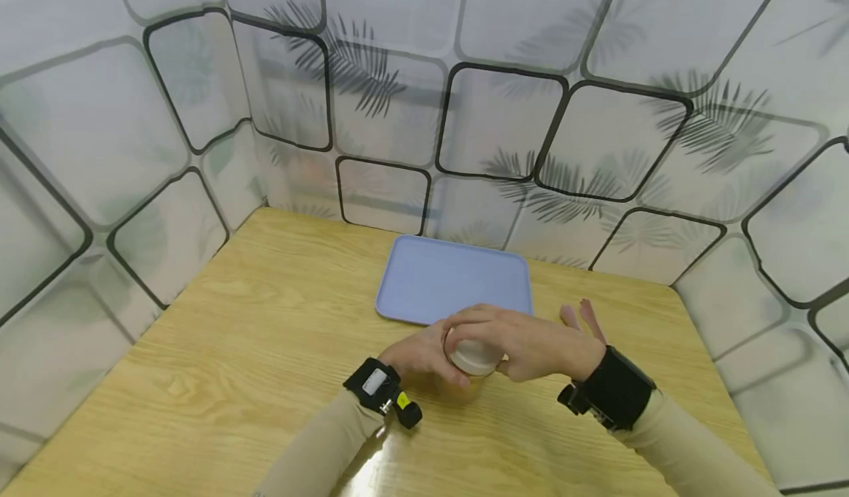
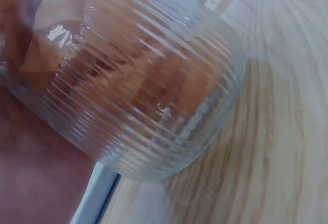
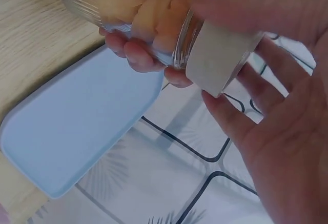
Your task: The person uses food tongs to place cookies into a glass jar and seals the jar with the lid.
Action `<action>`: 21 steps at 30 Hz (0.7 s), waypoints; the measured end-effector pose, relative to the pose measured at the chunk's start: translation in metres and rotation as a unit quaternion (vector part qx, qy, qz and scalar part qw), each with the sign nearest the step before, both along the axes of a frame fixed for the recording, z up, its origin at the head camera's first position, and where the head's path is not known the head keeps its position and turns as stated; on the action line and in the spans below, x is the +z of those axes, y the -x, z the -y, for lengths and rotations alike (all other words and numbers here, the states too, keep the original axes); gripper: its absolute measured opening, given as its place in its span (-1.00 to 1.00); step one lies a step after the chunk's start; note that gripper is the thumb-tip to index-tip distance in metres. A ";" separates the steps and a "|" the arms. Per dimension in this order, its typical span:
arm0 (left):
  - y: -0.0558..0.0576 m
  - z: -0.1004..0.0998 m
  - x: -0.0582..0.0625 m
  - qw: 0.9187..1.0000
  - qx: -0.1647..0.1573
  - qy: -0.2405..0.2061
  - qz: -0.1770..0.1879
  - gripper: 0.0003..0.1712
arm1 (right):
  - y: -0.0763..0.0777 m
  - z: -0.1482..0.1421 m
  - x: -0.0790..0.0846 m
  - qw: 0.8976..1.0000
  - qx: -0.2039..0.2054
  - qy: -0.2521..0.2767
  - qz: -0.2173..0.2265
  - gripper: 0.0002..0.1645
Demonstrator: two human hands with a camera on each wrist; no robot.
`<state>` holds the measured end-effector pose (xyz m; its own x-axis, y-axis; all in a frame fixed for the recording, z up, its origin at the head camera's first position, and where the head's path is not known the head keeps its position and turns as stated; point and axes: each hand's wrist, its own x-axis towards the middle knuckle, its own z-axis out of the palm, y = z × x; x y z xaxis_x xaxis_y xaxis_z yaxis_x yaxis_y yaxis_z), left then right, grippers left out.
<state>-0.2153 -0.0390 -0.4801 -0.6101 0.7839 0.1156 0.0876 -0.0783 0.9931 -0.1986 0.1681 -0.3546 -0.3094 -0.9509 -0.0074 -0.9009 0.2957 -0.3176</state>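
A ribbed clear glass jar (image 2: 154,96) with a white lid (image 3: 218,55) is between my hands, close over the wooden table. Orange pieces (image 3: 159,16) fill much of it, seen through the glass in the right wrist view. My left hand (image 1: 419,353) grips the jar's body from the side, its fingertips wrapped round the glass. From above, my right hand (image 1: 533,342) holds the lid, thumb on one side and fingers on the other. The lid sits at the jar's mouth, partly covered by the right fingers in the head view.
A light blue rectangular tray (image 1: 458,276) lies on the table just beyond the hands. Patterned white curtains (image 1: 391,113) hang behind the table (image 1: 265,320) and along both sides. Two fingertips (image 1: 587,316) show past the right wrist in the head view.
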 end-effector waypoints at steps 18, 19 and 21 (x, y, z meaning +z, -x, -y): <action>-0.003 -0.004 -0.005 1.000 -0.003 -0.009 0.012 -0.17 | -0.005 -0.001 0.006 0.993 0.060 0.001 -0.098 0.05; -0.003 -0.004 -0.004 1.000 -0.002 -0.009 0.017 -0.12 | -0.004 -0.003 0.006 0.993 0.057 0.004 -0.102 0.02; -0.003 -0.004 -0.003 1.000 -0.001 -0.008 0.022 -0.08 | -0.003 -0.005 0.007 0.992 0.055 0.008 -0.112 -0.08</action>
